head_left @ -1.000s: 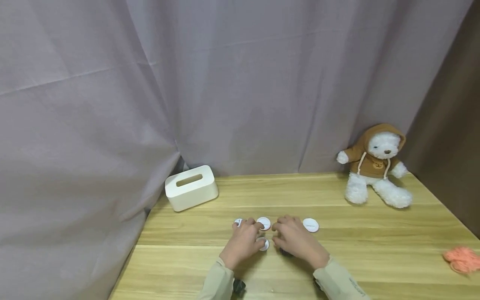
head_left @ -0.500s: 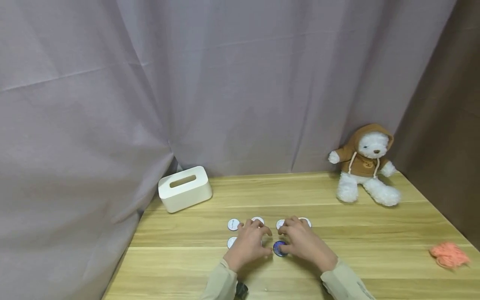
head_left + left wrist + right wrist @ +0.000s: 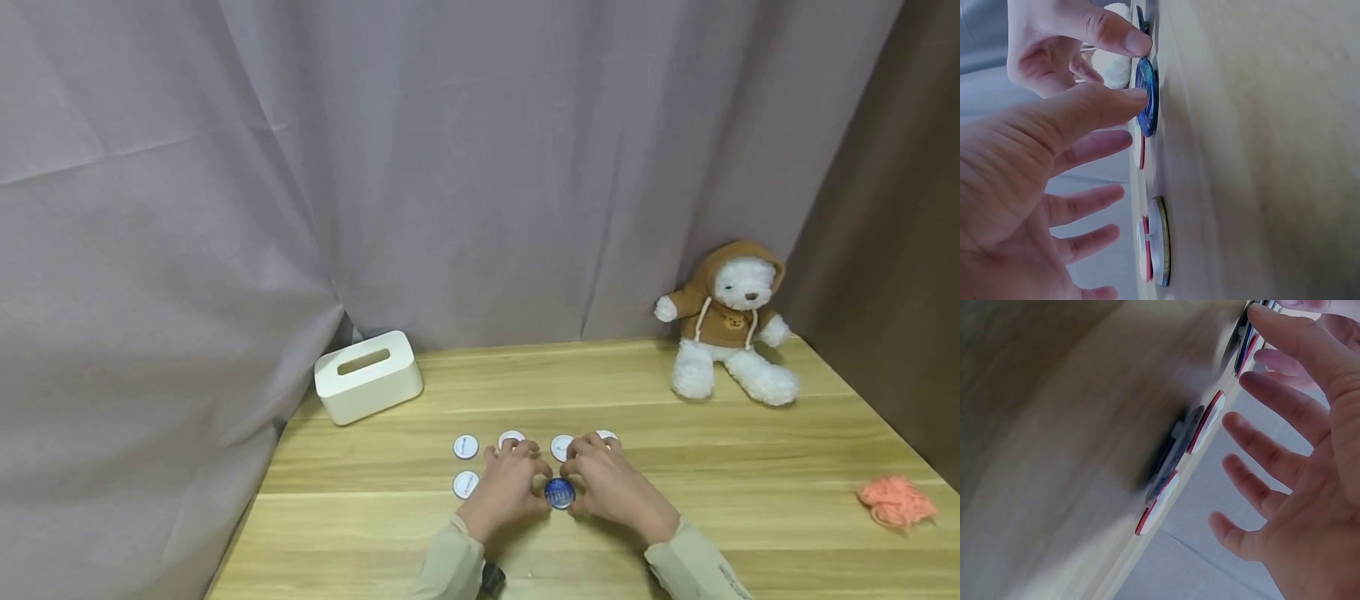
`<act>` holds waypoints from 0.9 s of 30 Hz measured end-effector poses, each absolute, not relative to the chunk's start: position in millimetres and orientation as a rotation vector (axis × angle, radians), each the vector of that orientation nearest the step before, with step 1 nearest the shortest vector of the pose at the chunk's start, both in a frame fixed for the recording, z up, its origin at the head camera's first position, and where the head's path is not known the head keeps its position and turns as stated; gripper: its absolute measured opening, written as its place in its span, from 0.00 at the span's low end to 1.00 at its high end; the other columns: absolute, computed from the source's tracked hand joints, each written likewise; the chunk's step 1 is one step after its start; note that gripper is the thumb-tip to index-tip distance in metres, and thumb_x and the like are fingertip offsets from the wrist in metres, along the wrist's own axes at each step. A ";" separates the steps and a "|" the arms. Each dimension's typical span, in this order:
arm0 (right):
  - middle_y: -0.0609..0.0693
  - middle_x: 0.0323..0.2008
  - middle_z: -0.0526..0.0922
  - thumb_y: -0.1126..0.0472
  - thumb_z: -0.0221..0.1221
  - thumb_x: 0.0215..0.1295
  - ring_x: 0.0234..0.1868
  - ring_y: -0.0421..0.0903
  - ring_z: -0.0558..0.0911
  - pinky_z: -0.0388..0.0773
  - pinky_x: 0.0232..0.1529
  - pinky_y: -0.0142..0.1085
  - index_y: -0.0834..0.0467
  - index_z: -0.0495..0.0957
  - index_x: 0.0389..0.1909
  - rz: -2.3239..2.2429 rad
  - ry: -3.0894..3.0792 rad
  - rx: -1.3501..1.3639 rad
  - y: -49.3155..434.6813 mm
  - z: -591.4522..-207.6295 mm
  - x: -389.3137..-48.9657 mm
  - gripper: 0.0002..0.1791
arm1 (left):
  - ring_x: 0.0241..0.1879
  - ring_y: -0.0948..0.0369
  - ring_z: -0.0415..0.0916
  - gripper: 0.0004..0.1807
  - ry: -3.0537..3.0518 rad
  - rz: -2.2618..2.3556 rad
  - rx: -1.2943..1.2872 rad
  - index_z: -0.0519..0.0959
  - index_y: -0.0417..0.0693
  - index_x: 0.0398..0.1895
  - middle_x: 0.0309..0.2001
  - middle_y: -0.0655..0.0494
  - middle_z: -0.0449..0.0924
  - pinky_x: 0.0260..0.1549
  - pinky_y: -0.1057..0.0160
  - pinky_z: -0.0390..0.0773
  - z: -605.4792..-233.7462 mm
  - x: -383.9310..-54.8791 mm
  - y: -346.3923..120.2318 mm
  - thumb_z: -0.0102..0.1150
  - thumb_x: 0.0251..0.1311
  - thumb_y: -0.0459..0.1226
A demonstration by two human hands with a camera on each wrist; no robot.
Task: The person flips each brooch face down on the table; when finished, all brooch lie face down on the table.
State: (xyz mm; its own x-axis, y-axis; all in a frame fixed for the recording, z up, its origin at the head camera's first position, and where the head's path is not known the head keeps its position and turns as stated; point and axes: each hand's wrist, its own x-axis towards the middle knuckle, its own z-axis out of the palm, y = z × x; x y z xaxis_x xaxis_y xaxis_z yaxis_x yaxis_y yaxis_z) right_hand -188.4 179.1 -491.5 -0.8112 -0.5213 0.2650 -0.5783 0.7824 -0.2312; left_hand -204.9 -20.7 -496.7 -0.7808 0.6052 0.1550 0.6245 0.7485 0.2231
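Observation:
A round blue pin badge (image 3: 559, 493) lies face up on the wooden table between my hands. My left hand (image 3: 508, 486) holds its left edge between thumb and index finger, the other fingers spread. From the right, my right hand (image 3: 611, 479) has thumb and index finger at the opposite edge. In the left wrist view, the left thumb overlaps the blue badge (image 3: 1147, 97). White-backed badges lie around: one at far left (image 3: 466, 447), one below it (image 3: 466, 484), and one ahead of the right hand (image 3: 562, 447). Others are partly hidden by the hands.
A cream tissue box (image 3: 369, 379) stands at the table's back left. A white teddy bear in a brown hoodie (image 3: 735, 325) sits at the back right. Coral yarn (image 3: 896, 502) lies near the right edge. Grey curtain (image 3: 465, 183) hangs behind the table.
My left hand moves right, uncovering white badges at left and reaching the blue badge. The right hand shifts slightly right, and the blue badge becomes visible between them. The head view turns slightly right.

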 end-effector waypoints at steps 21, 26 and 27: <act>0.42 0.33 0.80 0.59 0.75 0.42 0.39 0.45 0.72 0.65 0.41 0.46 0.51 0.89 0.26 0.527 -2.799 0.899 176.5 -491.8 -186.8 0.07 | 0.47 0.55 0.73 0.08 -2.847 -0.456 -1.133 0.91 0.57 0.37 0.49 0.58 0.84 0.45 0.45 0.67 -498.0 -202.3 -23.2 0.73 0.53 0.41; 0.40 0.32 0.80 0.62 0.73 0.48 0.37 0.44 0.72 0.65 0.39 0.44 0.50 0.88 0.25 0.518 -2.767 0.924 179.8 -491.4 -188.3 0.04 | 0.48 0.54 0.75 0.07 -2.822 -0.488 -1.161 0.91 0.55 0.39 0.49 0.57 0.85 0.46 0.39 0.68 -495.5 -201.4 -24.8 0.70 0.59 0.42; 0.40 0.31 0.80 0.63 0.73 0.49 0.36 0.43 0.72 0.65 0.38 0.44 0.50 0.88 0.24 0.512 -2.758 0.928 180.1 -491.3 -188.4 0.04 | 0.48 0.53 0.75 0.07 -2.821 -0.496 -1.161 0.91 0.55 0.39 0.49 0.57 0.85 0.46 0.38 0.68 -495.3 -201.3 -24.9 0.70 0.59 0.42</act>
State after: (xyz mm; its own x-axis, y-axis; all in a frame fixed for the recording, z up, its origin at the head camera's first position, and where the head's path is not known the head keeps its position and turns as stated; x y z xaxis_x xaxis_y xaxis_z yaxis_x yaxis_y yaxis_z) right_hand -188.4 180.1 -491.3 -0.7871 -0.5490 0.2813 -0.6134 0.7449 -0.2625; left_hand -201.3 -24.9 -495.3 -0.7165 0.6773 0.1668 0.6936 0.6663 0.2736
